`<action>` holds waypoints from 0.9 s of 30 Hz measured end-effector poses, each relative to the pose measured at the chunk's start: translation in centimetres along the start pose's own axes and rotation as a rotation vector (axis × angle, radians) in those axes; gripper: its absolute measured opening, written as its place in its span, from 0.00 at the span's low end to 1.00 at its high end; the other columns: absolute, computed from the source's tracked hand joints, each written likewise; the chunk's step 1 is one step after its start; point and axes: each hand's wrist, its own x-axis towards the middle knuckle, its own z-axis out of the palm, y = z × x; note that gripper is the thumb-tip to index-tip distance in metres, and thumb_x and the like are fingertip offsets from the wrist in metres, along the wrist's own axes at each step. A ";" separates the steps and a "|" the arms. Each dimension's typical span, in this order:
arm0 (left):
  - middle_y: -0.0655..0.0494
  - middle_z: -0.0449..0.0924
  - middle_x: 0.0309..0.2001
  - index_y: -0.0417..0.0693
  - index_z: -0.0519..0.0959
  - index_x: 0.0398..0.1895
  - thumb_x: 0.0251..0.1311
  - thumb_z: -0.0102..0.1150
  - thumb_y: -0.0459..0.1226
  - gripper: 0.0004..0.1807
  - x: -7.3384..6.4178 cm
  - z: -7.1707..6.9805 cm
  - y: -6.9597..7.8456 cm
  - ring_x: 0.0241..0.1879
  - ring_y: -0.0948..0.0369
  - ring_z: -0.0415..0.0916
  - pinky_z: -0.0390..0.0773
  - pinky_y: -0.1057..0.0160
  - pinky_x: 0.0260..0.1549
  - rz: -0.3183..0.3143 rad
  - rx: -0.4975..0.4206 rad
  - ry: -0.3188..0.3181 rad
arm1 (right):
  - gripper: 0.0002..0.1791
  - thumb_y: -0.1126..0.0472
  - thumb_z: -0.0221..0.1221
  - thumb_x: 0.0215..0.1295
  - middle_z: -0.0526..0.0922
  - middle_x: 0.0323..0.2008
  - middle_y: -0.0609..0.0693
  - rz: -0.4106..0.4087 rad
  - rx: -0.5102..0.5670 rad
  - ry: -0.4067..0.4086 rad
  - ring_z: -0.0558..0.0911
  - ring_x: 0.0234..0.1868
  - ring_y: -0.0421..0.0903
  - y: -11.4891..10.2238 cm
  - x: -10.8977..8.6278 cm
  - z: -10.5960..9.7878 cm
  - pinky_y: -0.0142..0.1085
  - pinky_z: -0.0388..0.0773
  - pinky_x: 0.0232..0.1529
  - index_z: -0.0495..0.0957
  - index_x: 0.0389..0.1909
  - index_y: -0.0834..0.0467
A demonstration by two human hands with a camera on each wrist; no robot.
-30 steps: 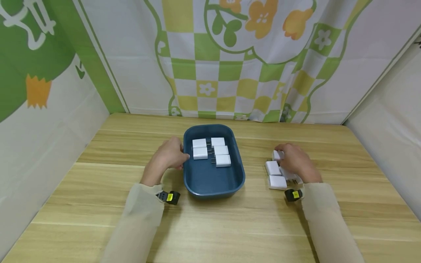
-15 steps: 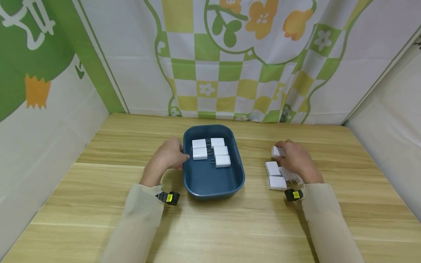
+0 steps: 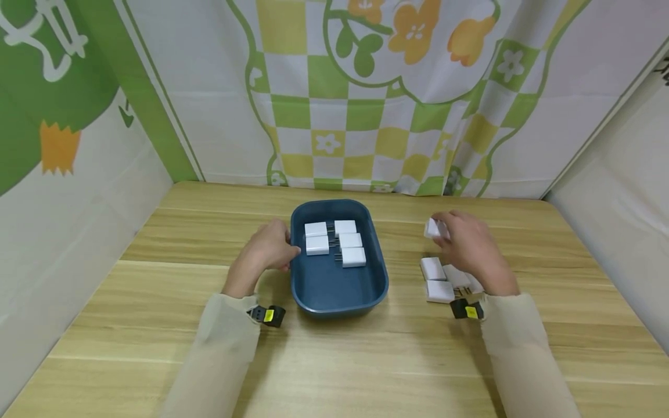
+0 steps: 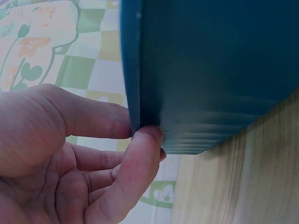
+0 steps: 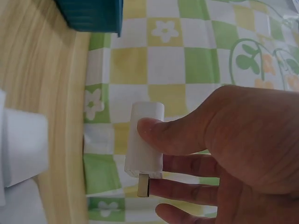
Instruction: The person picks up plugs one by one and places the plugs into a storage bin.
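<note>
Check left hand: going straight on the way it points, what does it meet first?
The left hand meets the blue bin at once: it pinches the rim. Beyond that wall, probably the white adapters inside; depth is unclear.

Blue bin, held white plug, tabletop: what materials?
Blue bin: probably molded plastic, satin; faint sheen, ridged wall.
White plug: likely hard plastic, smooth, rounded edges; its prong looks metallic from its sheen.
Tabletop: wood or laminate, satin; grain visible, soft reflection.
</note>
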 end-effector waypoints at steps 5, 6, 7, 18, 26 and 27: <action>0.49 0.79 0.18 0.35 0.80 0.29 0.68 0.58 0.33 0.10 0.0 -0.1 0.0 0.21 0.54 0.81 0.73 0.64 0.23 0.000 0.002 0.001 | 0.22 0.63 0.63 0.69 0.80 0.51 0.66 -0.029 0.004 0.040 0.80 0.50 0.65 -1.0 -0.3 -0.8 0.59 0.74 0.47 0.75 0.62 0.66; 0.49 0.79 0.18 0.35 0.80 0.29 0.68 0.58 0.33 0.10 0.0 -0.1 0.0 0.21 0.54 0.81 0.73 0.64 0.23 -0.001 0.003 0.001 | 0.22 0.62 0.63 0.69 0.81 0.50 0.66 -0.035 0.006 0.047 0.80 0.49 0.64 -1.1 -0.4 -0.9 0.59 0.74 0.47 0.75 0.62 0.66; 0.49 0.79 0.18 0.36 0.80 0.29 0.68 0.58 0.33 0.10 0.0 -0.1 0.0 0.21 0.54 0.81 0.73 0.64 0.23 0.000 0.003 0.002 | 0.22 0.62 0.63 0.70 0.81 0.50 0.65 -0.041 0.006 0.054 0.80 0.49 0.64 -1.3 -0.4 -1.0 0.59 0.74 0.47 0.75 0.62 0.66; 0.48 0.79 0.19 0.37 0.79 0.29 0.68 0.58 0.33 0.09 -0.1 -0.1 0.0 0.21 0.54 0.80 0.73 0.64 0.23 0.007 -0.005 0.010 | 0.22 0.62 0.65 0.68 0.82 0.48 0.62 -0.093 0.009 0.125 0.81 0.46 0.62 -2.8 -1.0 -1.9 0.58 0.73 0.44 0.76 0.61 0.64; 0.49 0.79 0.18 0.37 0.79 0.28 0.68 0.58 0.33 0.10 -0.1 -0.1 0.0 0.21 0.54 0.80 0.73 0.64 0.23 0.002 -0.007 0.008 | 0.21 0.62 0.66 0.66 0.83 0.47 0.60 -0.126 -0.011 0.153 0.81 0.45 0.61 -3.8 -1.3 -2.3 0.56 0.73 0.42 0.78 0.59 0.62; 0.49 0.79 0.18 0.37 0.79 0.28 0.68 0.58 0.33 0.10 -0.1 -0.1 0.0 0.21 0.54 0.80 0.73 0.64 0.22 0.003 -0.006 0.008 | 0.22 0.62 0.66 0.66 0.83 0.47 0.59 -0.127 -0.013 0.151 0.81 0.46 0.61 -3.9 -1.4 -2.4 0.56 0.72 0.42 0.78 0.59 0.62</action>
